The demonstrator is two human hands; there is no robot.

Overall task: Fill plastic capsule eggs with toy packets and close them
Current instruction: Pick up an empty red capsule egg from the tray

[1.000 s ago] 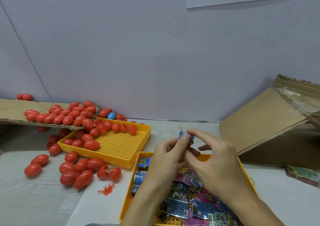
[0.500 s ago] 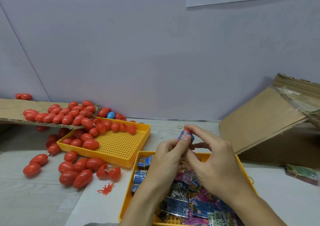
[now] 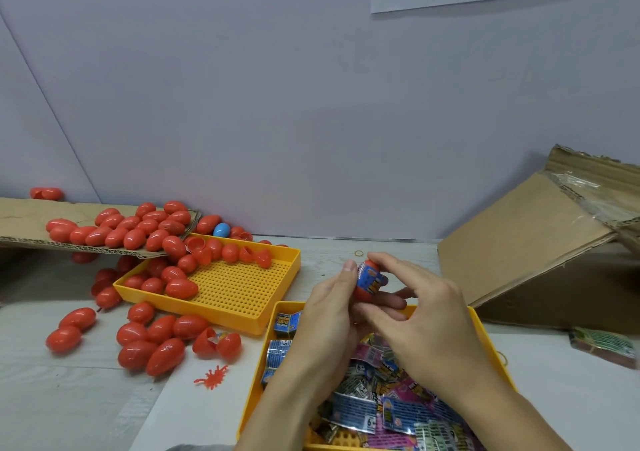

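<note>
Both hands meet above the near yellow tray [image 3: 479, 326], which holds several toy packets [image 3: 360, 412]. My left hand [image 3: 329, 315] grips a red capsule egg [image 3: 364, 293] with a blue toy packet [image 3: 370, 279] sticking out between its halves. My right hand [image 3: 422, 319] pinches the top red half of the same egg with thumb and forefinger, its other fingers curled below. The egg's lower part is hidden by the fingers.
A second yellow tray [image 3: 242, 294] at the left holds several red eggs [image 3: 180, 288]. More red eggs lie on a cardboard sheet [image 3: 20, 218] and on the table; one egg [image 3: 216, 343] lies open, and one blue egg [image 3: 221, 230] too. A cardboard box [image 3: 526, 239] stands at the right.
The folded blue packet pinched between both hands now sits inside the red egg. The red halves have come into view around it, and my right hand has shifted over the top half.
</note>
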